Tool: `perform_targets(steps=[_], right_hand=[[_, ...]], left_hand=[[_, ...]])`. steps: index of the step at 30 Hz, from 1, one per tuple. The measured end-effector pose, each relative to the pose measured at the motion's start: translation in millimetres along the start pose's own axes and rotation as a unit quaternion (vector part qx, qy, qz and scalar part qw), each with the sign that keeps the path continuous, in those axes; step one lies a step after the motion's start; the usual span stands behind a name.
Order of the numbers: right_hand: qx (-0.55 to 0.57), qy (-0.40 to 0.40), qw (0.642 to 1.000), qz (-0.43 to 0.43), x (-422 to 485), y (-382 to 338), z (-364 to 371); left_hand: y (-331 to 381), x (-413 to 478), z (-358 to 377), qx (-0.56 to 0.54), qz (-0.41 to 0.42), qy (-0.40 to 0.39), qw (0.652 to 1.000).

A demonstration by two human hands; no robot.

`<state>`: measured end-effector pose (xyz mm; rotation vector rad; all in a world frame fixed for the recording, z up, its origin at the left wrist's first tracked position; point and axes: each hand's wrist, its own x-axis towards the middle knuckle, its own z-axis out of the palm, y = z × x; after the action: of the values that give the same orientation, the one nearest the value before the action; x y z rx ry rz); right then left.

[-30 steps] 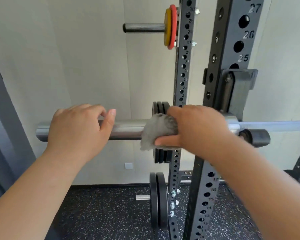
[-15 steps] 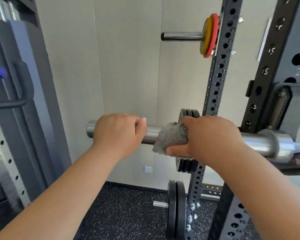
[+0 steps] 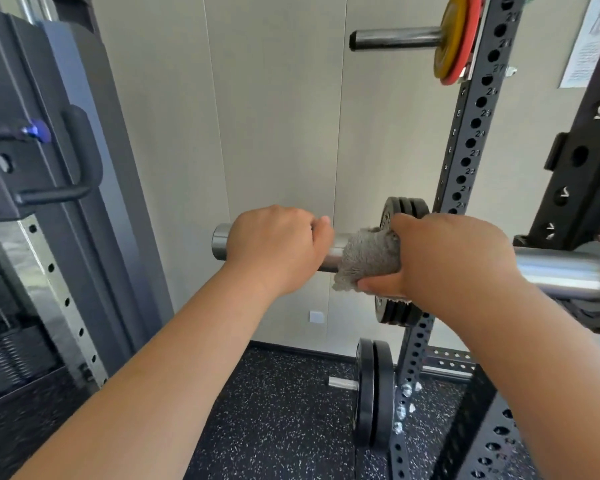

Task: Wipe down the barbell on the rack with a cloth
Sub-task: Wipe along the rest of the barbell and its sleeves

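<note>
**Item 1, barbell [image 3: 565,271].** You are seeing only its left end sleeve, lying level across the middle of the view. To the right it is running out of frame. Where it is sitting on the rack is hard to make out (only dark, blurred shapes at the right edge).

**Item 2, left hand [image 3: 274,251].** You are gripping the sleeve near its left tip, with your fingers curling over the top. The fingertips are hiding behind the steel.

**Item 3, right hand [image 3: 447,258].** You are clamping the grey cloth [image 3: 368,258] around the sleeve, just right of the left hand. A short band of bare metal is showing between the two hands. Your thumb is pinching the cloth from below. Most of the cloth is lying hidden under your palm, and a frayed edge is hanging beneath.

**Item 4, surroundings.**
- A perforated rack upright [image 3: 471,143] is standing farther back.
- Black plates [image 3: 400,209] on the upright are sitting partly hidden behind your right hand.
- Two more black plates [image 3: 374,393] are hanging lower down.
- Yellow and red plates [image 3: 456,39] are sitting on a high peg [image 3: 395,39].
- A nearer upright [image 3: 586,161] is being cut off at the right edge.
- A grey machine frame [image 3: 49,168] is filling the left side.
- Speckled black flooring [image 3: 274,410] is lying below.
- A paper notice [image 3: 586,39] is hanging on the wall, its print too small to read.
</note>
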<state>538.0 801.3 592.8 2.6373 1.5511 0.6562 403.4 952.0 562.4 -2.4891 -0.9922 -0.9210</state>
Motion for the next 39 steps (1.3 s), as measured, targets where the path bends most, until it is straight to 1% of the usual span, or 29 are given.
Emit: perform_targets(steps=[1, 4, 5, 6, 8, 10, 12, 14, 15, 18, 19, 20, 21, 24, 26, 28, 29, 30, 32, 34, 36, 37, 39], right_hand=[[-0.006, 0.008, 1.000, -0.009, 2, -8, 0], [-0.013, 0.085, 0.992, -0.094, 4, -24, 7], [-0.004, 0.095, 0.989, -0.114, 5, -23, 8], [0.012, 0.085, 0.989, -0.120, 5, -18, 7], [0.049, 0.018, 0.994, -0.097, 5, -3, 1], [0.058, -0.036, 0.995, -0.067, 3, 7, -6], [0.040, -0.037, 0.997, -0.054, 3, 3, -9], [0.003, 0.003, 0.998, -0.055, 4, -12, -6], [-0.009, 0.036, 0.997, -0.064, 5, -20, -3], [-0.005, 0.132, 0.985, -0.110, 5, -30, 14], [-0.001, 0.151, 0.981, -0.124, 4, -28, 17], [0.007, 0.153, 0.979, -0.132, 4, -22, 19], [0.020, 0.134, 0.982, -0.129, 4, -14, 18], [0.044, -0.004, 0.996, -0.079, 7, 9, 2], [0.025, -0.041, 0.996, -0.074, 10, 11, -7], [0.008, -0.026, 0.996, -0.081, 12, 0, -12], [0.004, -0.004, 0.996, -0.088, 12, -10, -10], [0.006, 0.031, 0.994, -0.102, 13, -21, -4], [0.005, 0.134, 0.980, -0.144, 15, -35, 15], [0.014, 0.201, 0.969, -0.145, 15, -38, 27], [0.017, 0.199, 0.968, -0.155, 14, -33, 28], [0.016, 0.181, 0.971, -0.157, 14, -30, 26], [0.031, 0.113, 0.985, -0.129, 13, -27, 13]], left_hand=[[1, 1, 0, 0.000, 0.000, 0.000, 1.000], [2, 1, -2, 0.000, -0.011, -0.004, 1.000], [2, 1, -2, -0.002, -0.014, -0.008, 1.000], [1, 3, -2, -0.007, -0.019, -0.013, 1.000], [0, 4, -4, -0.015, -0.025, -0.026, 0.999], [0, 4, -4, -0.011, -0.024, -0.027, 0.999], [0, 2, -5, -0.004, -0.023, -0.024, 0.999], [0, 1, -5, -0.002, -0.023, -0.022, 0.999], [1, 0, -5, -0.007, -0.025, -0.021, 0.999], [2, -4, -5, -0.013, -0.015, -0.004, 1.000], [1, -5, -4, -0.013, -0.008, 0.003, 1.000], [1, -7, -3, -0.015, -0.004, 0.007, 1.000], [0, -7, -2, -0.018, -0.002, 0.009, 1.000], [0, -5, 0, -0.028, -0.005, 0.004, 1.000], [-1, -5, 0, -0.030, -0.005, 0.010, 0.999], [-2, -6, 1, -0.029, -0.004, 0.014, 0.999], [-2, -7, 1, -0.026, -0.006, 0.016, 1.000], [-2, -8, 2, -0.023, -0.006, 0.018, 1.000], [-1, -11, 1, -0.020, -0.005, 0.020, 1.000], [-2, -11, -1, -0.025, -0.001, 0.022, 0.999], [-4, -10, -4, -0.041, 0.005, 0.006, 0.999], [-7, -11, -5, -0.053, 0.011, -0.008, 0.998], [-17, -15, -8, -0.102, 0.036, -0.015, 0.994]])
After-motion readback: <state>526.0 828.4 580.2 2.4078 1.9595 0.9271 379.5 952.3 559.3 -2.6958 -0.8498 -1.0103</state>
